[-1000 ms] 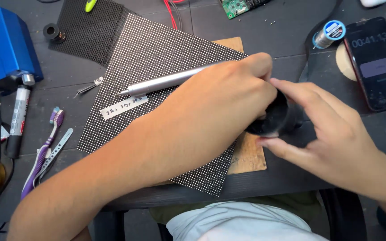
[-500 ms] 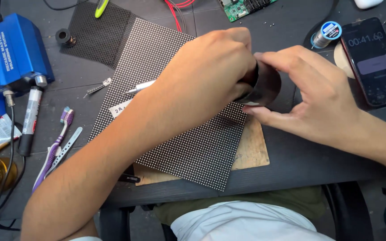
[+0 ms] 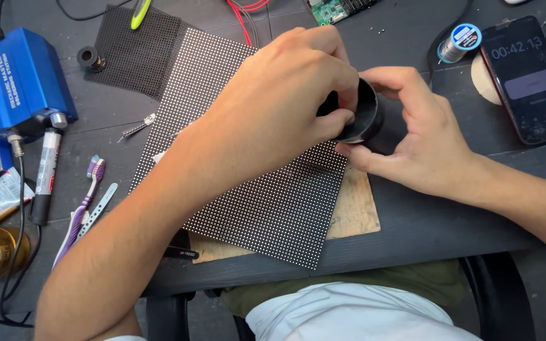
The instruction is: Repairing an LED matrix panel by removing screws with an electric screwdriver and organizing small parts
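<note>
The left hand (image 3: 279, 107), which a second ago held a white pen-like tool flat, now pinches into the black round container (image 3: 360, 112) that the right hand (image 3: 421, 142) grips at the dotted panel's (image 3: 266, 202) edge.

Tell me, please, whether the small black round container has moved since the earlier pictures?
Yes. The black round container, held by both hands, has shifted up from the wooden board's edge toward the dotted LED panel's far right corner.

head cam | worn on head | faces steeply down, close over dark table (image 3: 412, 233) | single view
</note>
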